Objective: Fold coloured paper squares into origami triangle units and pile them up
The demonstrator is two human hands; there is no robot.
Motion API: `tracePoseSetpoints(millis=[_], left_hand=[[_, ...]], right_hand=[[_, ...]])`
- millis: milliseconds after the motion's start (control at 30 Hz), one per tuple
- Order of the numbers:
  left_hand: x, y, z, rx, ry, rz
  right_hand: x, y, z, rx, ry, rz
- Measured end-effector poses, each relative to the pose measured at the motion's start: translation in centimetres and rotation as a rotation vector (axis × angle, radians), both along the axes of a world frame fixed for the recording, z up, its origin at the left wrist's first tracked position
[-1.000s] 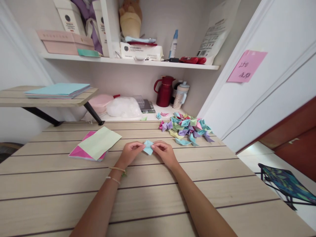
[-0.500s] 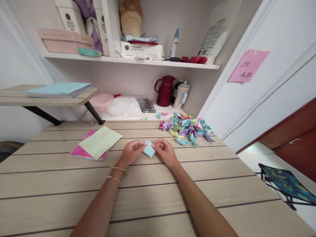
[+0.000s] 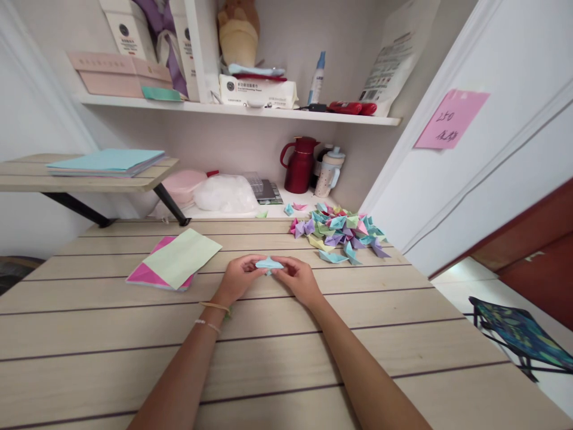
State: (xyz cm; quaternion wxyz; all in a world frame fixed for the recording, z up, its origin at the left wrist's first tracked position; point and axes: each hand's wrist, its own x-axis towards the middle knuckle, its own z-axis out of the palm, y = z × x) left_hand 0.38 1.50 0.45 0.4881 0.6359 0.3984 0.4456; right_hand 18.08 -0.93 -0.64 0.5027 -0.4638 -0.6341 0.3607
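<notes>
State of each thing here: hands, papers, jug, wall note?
Left hand, holding blue paper
Right hand, holding blue paper
Blue paper, folded, between both hands
Green sheet, flat, over pink sheet
Pink sheet, partly covered
Paper boats, folded, heaped
Paper stack, lying flat
Red jug, upright
Pink note, stuck up

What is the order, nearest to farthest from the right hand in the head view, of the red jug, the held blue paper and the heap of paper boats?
1. Blue paper: held in the right hand's fingers, on its left.
2. Heap of paper boats: ahead, to the right.
3. Red jug: ahead, farther back.
</notes>
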Motion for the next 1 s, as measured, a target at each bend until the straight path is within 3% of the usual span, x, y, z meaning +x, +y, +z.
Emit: tracePoseSetpoints(millis=[400, 633, 1000], left_hand=[[-0.08, 0.04, 0.13, 0.073, 0.128, -0.037], [-0.05, 0.12, 0.01, 0.064, 0.095, -0.062], [0.05, -0.28, 0.45, 0.048, 0.099, -0.036]], right_hand=[[-0.13, -0.29, 0.46, -0.061, 0.048, 0.073], [0.06, -0.1, 0.48, -0.106, 0.091, 0.112], [-0.4, -0.17, 0.13, -0.083, 0.181, 0.077]])
